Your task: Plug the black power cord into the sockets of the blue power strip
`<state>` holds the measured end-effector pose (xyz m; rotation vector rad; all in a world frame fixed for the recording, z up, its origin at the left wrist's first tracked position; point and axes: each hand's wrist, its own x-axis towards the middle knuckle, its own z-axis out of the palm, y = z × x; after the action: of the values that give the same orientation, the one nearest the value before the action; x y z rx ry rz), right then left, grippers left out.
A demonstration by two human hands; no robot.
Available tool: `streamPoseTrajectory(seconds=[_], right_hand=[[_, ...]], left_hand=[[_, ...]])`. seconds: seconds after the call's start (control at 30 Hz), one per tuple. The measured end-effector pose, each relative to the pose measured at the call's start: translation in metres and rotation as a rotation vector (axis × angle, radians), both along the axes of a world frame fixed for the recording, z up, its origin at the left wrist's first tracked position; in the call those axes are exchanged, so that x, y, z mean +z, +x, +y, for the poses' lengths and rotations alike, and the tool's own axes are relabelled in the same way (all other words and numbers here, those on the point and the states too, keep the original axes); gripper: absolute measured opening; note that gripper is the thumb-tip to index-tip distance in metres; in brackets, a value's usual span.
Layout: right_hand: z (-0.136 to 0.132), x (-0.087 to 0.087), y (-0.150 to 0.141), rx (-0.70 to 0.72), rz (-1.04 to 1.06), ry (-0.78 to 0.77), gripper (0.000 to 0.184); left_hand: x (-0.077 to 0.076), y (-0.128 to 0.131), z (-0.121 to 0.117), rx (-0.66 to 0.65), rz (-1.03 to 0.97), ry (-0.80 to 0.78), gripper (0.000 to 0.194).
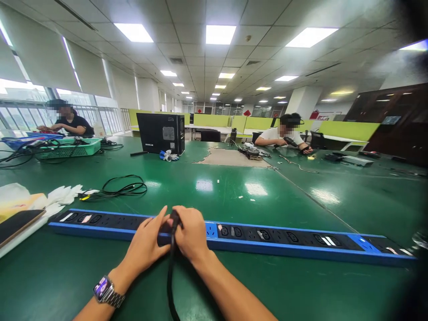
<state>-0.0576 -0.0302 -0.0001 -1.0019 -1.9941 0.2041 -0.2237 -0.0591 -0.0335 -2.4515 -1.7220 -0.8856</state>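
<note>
Both hands clamped on one plug.
Your right hand [190,232] and left hand [147,243] grip the black plug [174,219] at the blue power strip [287,243]; no label legible; coiled cable [123,187] beyond.

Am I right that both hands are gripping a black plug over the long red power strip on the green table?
Not quite: the power strip is blue, not red, as the head view shows. The left hand and right hand do grip the black plug over it on the green table.
</note>
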Motion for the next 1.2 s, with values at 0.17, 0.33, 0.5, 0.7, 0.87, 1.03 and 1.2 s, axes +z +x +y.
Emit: streamPoseTrajectory(seconds=[0.17,0.33,0.5,0.7,0.87,1.03,1.2], right_hand=[[0.000,-0.001,0.107,-0.123,0.174,-0.048,0.032],[-0.004,-0.024,0.209,-0.204,0.091,-0.195,0.035],[-0.007,-0.024,0.222,-0.141,0.003,-0.234,0.033],[-0.007,-0.015,0.222,-0.115,-0.066,-0.269,0.032],[-0.005,-0.022,0.225,-0.112,-0.025,-0.293,0.036],[-0.004,-0.027,0.227,-0.144,0.037,-0.253,0.043],[-0.005,-0.027,0.231,-0.150,0.012,-0.292,0.044]], left_hand=[[0.000,-0.001,0.001,0.041,-0.028,-0.039,0.098],[0.003,0.006,0.000,0.049,-0.088,-0.024,0.088],[0.009,0.043,0.001,-0.077,-0.136,0.038,0.067],[0.019,0.117,0.005,-0.284,-0.198,0.000,0.059],[0.023,0.174,0.011,-0.420,-0.241,-0.039,0.058],[0.025,0.205,0.018,-0.488,-0.316,-0.073,0.052],[0.026,0.209,0.020,-0.526,-0.294,-0.041,0.058]])
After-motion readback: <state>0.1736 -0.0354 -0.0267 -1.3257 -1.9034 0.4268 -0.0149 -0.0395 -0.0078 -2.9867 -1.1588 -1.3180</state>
